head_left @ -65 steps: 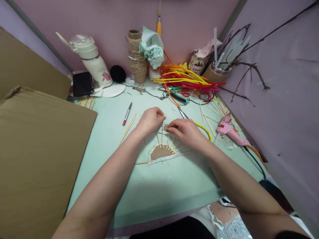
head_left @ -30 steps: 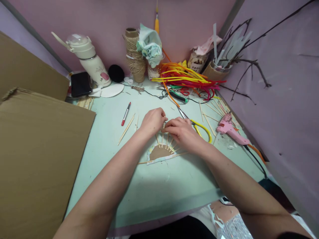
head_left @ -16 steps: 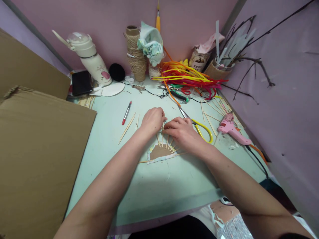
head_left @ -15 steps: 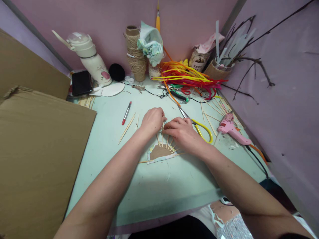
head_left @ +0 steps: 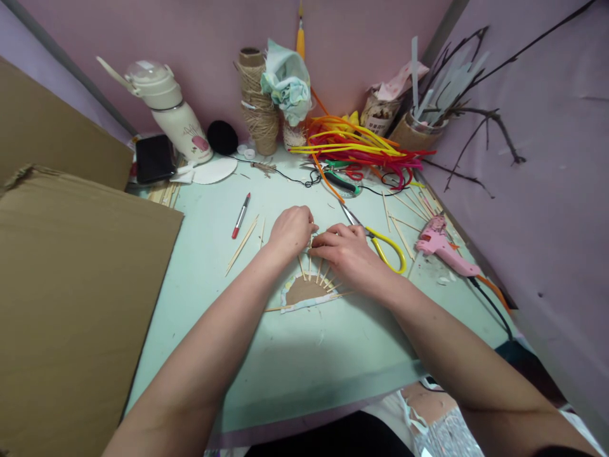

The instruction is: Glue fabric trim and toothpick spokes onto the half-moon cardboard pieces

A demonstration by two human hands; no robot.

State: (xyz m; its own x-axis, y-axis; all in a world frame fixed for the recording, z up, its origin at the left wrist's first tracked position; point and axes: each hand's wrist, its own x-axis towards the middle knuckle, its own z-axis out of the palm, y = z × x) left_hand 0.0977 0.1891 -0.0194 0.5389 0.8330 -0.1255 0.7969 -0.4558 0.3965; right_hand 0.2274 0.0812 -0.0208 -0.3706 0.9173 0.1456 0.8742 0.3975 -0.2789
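Note:
A half-round piece of brown cardboard [head_left: 304, 291] with a pale patterned fabric border lies flat on the table. Several thin wooden sticks [head_left: 318, 271] fan out from its curved edge, away from me. Beyond the curve, my left hand [head_left: 292, 228] is closed, its fingers pinched near the outer ends of the sticks; what they grip is hidden. Beside it, my right hand [head_left: 345, 251] is curled over the sticks with its fingertips at one upright stick, covering the right part of the fan. Yellow-handled scissors [head_left: 387, 247] lie just right of that hand.
Loose sticks [head_left: 242, 245] and a red-capped pen [head_left: 241, 216] lie left of my hands. A pink glue gun [head_left: 445, 247] rests at right. Pipe cleaners [head_left: 361, 143], a twine spool [head_left: 259, 108] and a bottle [head_left: 176, 114] line the back. Large cardboard [head_left: 80, 298] covers the left side.

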